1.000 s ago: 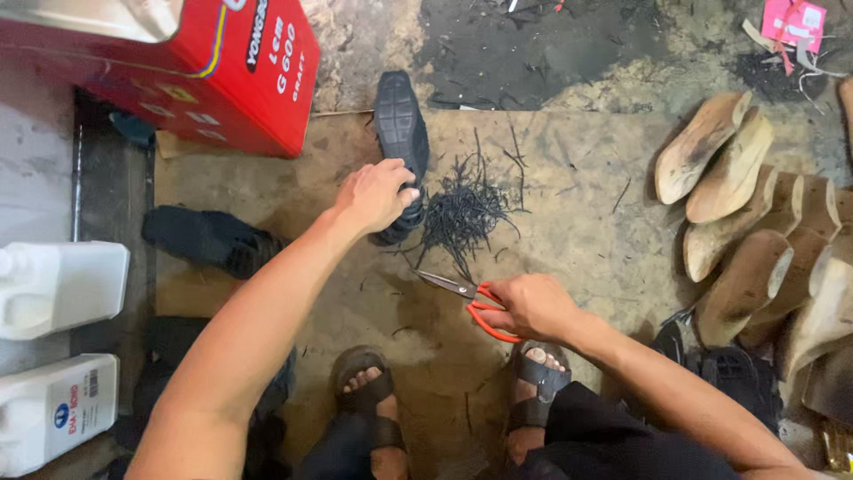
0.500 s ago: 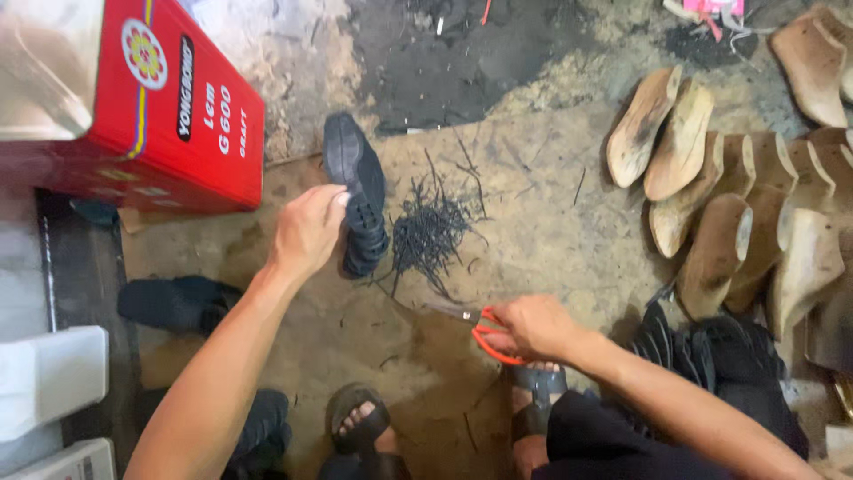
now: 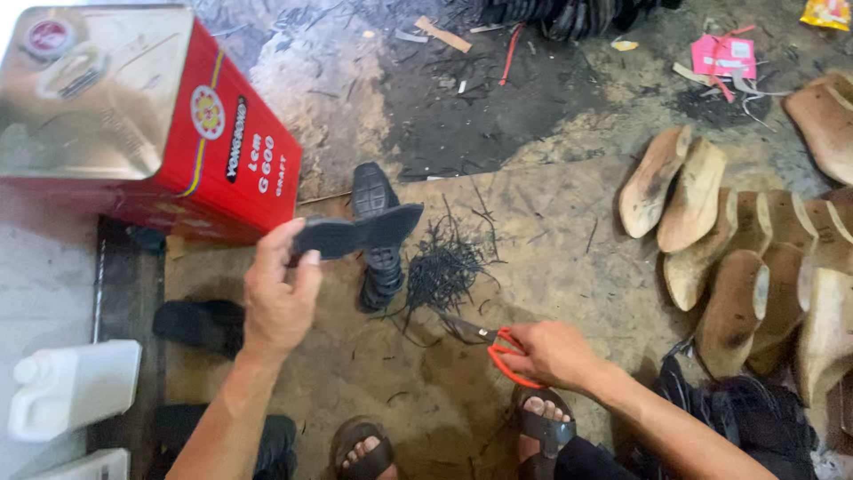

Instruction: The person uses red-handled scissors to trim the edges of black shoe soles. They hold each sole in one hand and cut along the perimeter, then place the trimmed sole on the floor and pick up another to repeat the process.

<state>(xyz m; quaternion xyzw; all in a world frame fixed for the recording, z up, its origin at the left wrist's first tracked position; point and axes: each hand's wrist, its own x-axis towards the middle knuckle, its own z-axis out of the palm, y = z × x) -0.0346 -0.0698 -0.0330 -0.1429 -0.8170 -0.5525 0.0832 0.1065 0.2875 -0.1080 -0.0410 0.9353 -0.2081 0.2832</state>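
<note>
Holding a black rubber shoe sole (image 3: pixel 355 236) up off the ground, the left hand (image 3: pixel 280 298) pinches its heel end between thumb and fingers; the sole lies roughly level, wider at the right end, narrowed at the waist, its surface matte and ribbed. Directly beneath and behind it a second black sole (image 3: pixel 378 236) lies on the ground, tread up, with a blocky lug pattern. Just right of that sits a loose heap of thin black rubber trimmings (image 3: pixel 444 267). The right hand (image 3: pixel 555 354) is closed around the orange handles of a pair of scissors (image 3: pixel 489 342), blades pointing left toward the trimmings, apparently shut. Both rest low, near the person's sandalled feet (image 3: pixel 542 422). To the left stands a large red metal can (image 3: pixel 151 124) with a silver top; white plastic jugs (image 3: pixel 71 387) sit at lower left. At right, a cluster of tan wooden shoe lasts (image 3: pixel 737 258) lies well apart from the hands.
</note>
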